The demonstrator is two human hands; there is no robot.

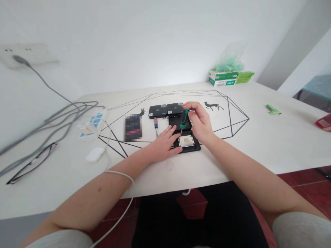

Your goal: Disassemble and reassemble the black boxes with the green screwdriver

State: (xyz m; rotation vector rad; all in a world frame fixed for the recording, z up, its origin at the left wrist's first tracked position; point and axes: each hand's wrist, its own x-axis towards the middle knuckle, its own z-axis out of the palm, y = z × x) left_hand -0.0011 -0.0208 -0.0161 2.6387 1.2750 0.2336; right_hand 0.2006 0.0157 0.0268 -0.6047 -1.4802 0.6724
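A small black device (188, 144) lies opened on the white table, a pale board showing inside it. My right hand (199, 121) is closed round a screwdriver (183, 119) with a green and black handle, held upright with its tip down at the device's left side. My left hand (164, 144) rests flat on the table, fingers stretched out and touching the device's left edge. Two closed black boxes (167, 110) sit just behind it. A second screwdriver (156, 124) with a red and blue handle lies to the left.
A dark phone (132, 128) lies left of the screwdrivers. A white power strip (93, 124) with grey cables, a white earbud case (94, 154) and glasses (31, 162) are at the left. A green box (227, 76) stands by the wall, a green marker (273, 109) at the right.
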